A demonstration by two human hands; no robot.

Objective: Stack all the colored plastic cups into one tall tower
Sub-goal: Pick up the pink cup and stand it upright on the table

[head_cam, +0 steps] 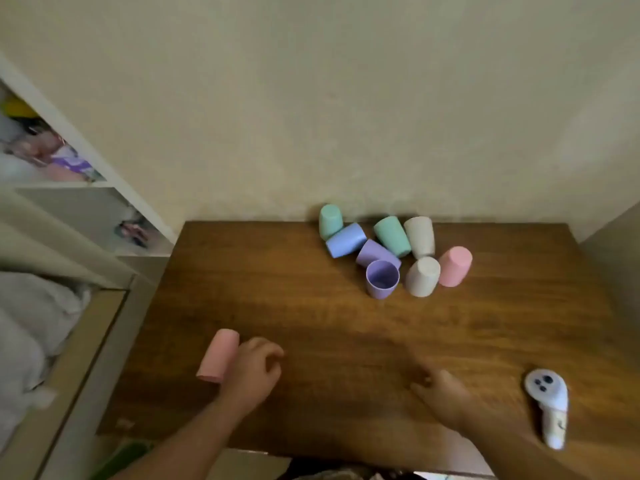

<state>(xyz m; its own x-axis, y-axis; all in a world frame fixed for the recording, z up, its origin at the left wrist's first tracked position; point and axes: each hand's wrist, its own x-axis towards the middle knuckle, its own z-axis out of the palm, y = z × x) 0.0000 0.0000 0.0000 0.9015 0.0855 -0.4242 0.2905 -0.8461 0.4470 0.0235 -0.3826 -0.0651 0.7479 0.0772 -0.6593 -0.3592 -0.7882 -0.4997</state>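
Note:
A pink cup (218, 355) stands mouth down near the table's front left, leaning slightly. My left hand (254, 367) rests right beside it with loosely curled fingers, its outer edge against the cup and nothing in its grasp. My right hand (441, 393) lies low over the table at the front right, blurred, fingers spread and holding nothing. Several cups cluster at the back: a teal cup (330, 221), a blue cup (346, 240), a lying purple cup (375, 252), an upright purple cup (382, 278), a second teal cup (393, 236), two beige cups (419, 236) (423, 276) and another pink cup (454, 266).
The wooden table (329, 323) meets a cream wall at the back. A white handheld controller (550, 403) lies at the front right. White shelves (86, 188) with clutter and a bed with grey bedding (31, 323) stand to the left.

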